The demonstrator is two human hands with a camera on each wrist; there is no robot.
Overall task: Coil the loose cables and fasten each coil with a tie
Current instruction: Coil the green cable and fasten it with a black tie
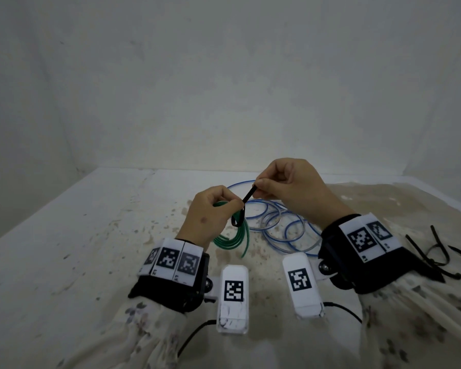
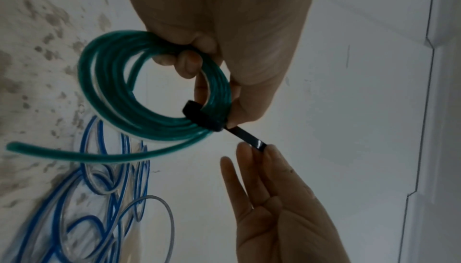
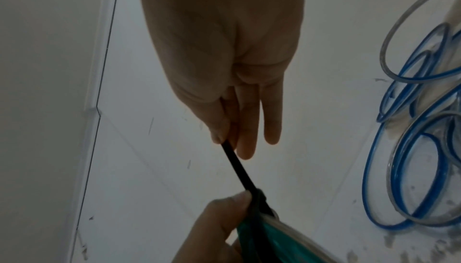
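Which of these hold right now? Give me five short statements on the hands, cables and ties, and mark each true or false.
1. The left hand holds the green cable coil. True.
2. The right hand rests flat on the table. False: it pinches the free end of the black tie above the table.
3. The black tie is wrapped around the green coil. True.
4. The blue cable is already coiled and tied. False: it lies in loose loops on the table.
5. Spare black ties lie to the right, beyond the right wrist. True.
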